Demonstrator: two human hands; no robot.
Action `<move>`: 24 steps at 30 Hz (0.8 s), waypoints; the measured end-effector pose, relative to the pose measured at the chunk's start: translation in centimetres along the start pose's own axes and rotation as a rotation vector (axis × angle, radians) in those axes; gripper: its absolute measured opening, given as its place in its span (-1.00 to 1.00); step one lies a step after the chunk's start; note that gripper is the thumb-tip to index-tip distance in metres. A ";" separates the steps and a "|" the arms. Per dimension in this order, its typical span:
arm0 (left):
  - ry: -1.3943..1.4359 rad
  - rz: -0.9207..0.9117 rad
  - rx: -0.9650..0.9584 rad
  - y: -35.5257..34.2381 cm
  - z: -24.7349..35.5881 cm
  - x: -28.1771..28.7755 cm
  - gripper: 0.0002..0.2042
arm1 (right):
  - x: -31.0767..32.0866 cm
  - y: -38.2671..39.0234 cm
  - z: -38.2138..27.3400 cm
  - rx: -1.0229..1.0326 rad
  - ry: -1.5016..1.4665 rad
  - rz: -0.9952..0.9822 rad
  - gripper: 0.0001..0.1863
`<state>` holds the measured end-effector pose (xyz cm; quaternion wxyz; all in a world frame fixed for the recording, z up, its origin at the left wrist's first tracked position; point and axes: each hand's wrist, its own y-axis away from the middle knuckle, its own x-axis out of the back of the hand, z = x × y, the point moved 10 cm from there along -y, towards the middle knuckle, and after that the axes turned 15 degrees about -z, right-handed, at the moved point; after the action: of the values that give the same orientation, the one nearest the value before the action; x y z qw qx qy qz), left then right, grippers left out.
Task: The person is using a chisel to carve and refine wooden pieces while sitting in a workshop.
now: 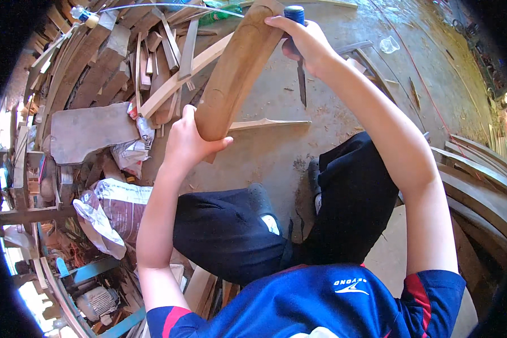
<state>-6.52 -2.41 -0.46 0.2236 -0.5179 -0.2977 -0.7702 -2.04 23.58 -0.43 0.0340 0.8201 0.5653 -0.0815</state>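
Note:
A thick brown wooden board [231, 73] slants up and away in front of me, with faint curved lines marked on its face near both ends. My left hand [191, 138] is closed around its near end, thumb across the lower edge. At the far end, my right hand [310, 48] grips a chisel [294, 15] by its blue handle. The dark narrow blade points down below that hand. My right thumb reaches toward the board's far edge; whether it presses on the wood is hard to make out.
Wood offcuts [163, 53] and beams pile up at left, beside a broad flat board [93, 132] and a sack [121, 211]. A thin shaped stick [270, 124] lies on the dusty floor between my feet and the board. Curved wooden pieces [473, 191] are stacked at right. An electric motor [98, 304] sits lower left.

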 end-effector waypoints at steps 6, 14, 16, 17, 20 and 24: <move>0.010 -0.030 0.015 0.1 -0.1 0.1 -0.26 | -0.3 0.3 0.1 0.004 -0.019 -0.003 -0.65; 0.020 -0.037 -0.011 0.4 0.4 0.1 -0.29 | 0.0 0.6 -0.7 0.064 0.035 -0.010 -0.59; 0.042 -0.016 -0.040 0.5 0.5 0.2 -0.29 | -0.1 0.6 -0.3 0.001 -0.060 -0.038 -0.67; 0.045 -0.020 -0.035 0.5 0.4 0.1 -0.29 | -0.2 0.8 -0.4 -0.006 -0.061 -0.041 -0.67; -0.017 -0.007 -0.019 0.5 0.2 0.2 -0.29 | -0.4 1.2 -1.0 0.015 -0.042 -0.054 -0.66; -0.036 0.001 -0.018 0.7 0.0 0.3 -0.28 | -0.4 1.5 -0.4 -0.049 -0.059 -0.048 -0.66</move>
<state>-6.18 -2.90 -0.04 0.2140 -0.5340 -0.2945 -0.7631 -0.76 22.72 -0.05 0.0689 0.8024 0.5855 -0.0925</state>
